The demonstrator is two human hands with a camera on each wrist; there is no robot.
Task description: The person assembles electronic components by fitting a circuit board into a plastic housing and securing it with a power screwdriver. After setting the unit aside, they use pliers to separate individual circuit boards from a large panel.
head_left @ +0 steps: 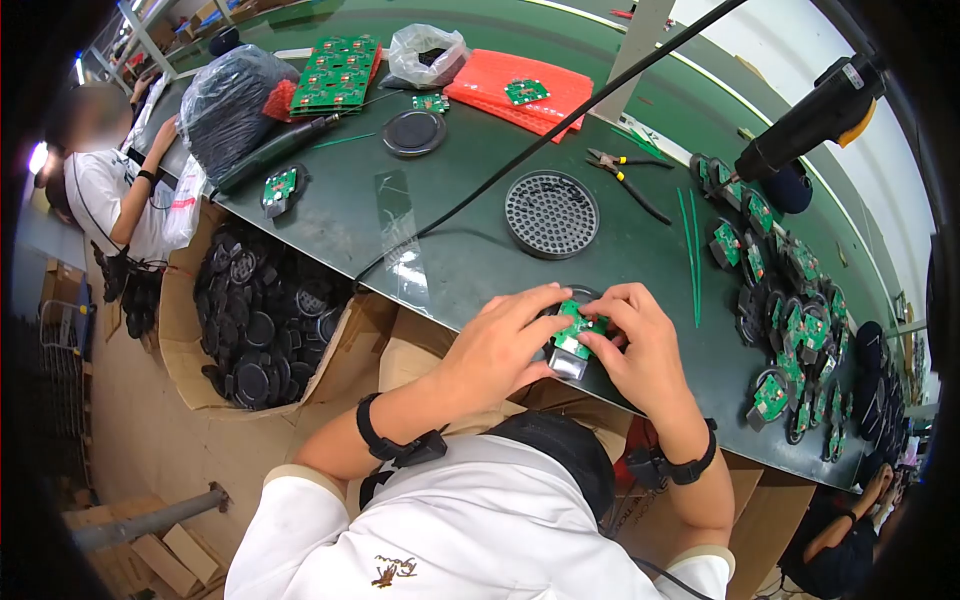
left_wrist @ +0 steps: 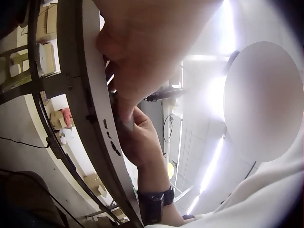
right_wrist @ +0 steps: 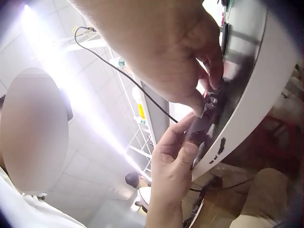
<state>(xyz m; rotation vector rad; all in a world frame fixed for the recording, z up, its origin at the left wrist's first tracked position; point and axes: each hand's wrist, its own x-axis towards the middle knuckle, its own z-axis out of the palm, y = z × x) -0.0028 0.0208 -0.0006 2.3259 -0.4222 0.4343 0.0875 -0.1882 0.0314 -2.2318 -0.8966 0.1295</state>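
Note:
Near the table's front edge, a green circuit board [head_left: 572, 338] with a shiny silver part at its near end lies over a round black housing [head_left: 581, 293]. My left hand [head_left: 500, 342] holds the housing from the left, its thumb along the near side. From the right, my right hand [head_left: 643, 348] pinches the board between thumb and fingers. In the right wrist view the left hand [right_wrist: 173, 159] grips the dark housing's edge, with the right hand [right_wrist: 204, 57] reaching down over it. Fingers hide much of the housing.
A round perforated black grille [head_left: 552, 214], pliers [head_left: 630, 180] and green sticks [head_left: 690, 255] lie beyond the hands. Housings with boards [head_left: 800, 330] pile up at right, below a power screwdriver [head_left: 810, 115]. A carton [head_left: 345, 345] of black parts stands at left. A black cable [head_left: 520, 160] crosses above.

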